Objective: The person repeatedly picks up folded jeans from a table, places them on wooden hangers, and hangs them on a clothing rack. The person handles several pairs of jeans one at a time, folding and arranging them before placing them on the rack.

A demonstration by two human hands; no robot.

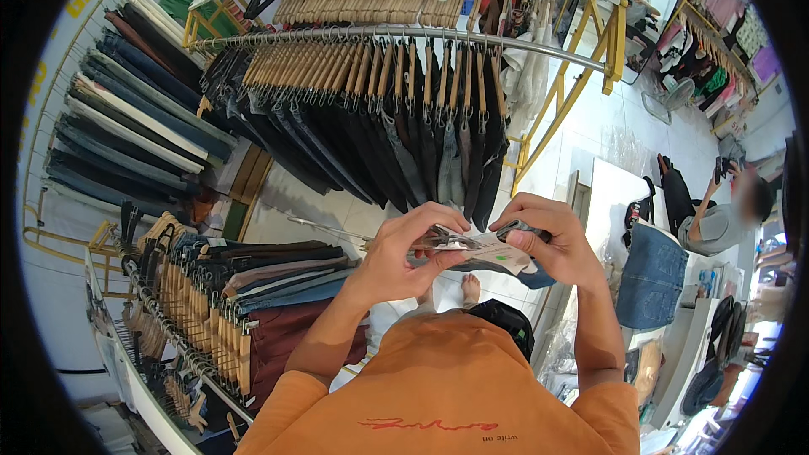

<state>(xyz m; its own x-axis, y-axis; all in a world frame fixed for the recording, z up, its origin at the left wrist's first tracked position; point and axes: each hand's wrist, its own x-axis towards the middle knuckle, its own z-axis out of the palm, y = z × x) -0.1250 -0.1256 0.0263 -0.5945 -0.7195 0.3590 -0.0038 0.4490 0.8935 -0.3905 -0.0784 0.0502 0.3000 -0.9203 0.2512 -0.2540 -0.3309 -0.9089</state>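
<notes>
My left hand (404,253) grips a clip hanger, and a metal clip (445,237) shows between its thumb and fingers. A thin pale bar (322,225) sticks out to the left behind that hand. With thumb and forefinger, my right hand (559,240) pinches a folded dark edge (523,229) of what looks like a denim garment (537,275). A pale paper tag (499,256) with writing and a green mark hangs between both hands. Most of the garment is hidden behind the hands and the tag.
Ahead, a metal rail (392,31) carries trousers on wooden clip hangers, held by a yellow frame (562,88). Another loaded rack (183,347) stands close on the left. A denim skirt (651,278) lies on a white table at right, near another person (720,221).
</notes>
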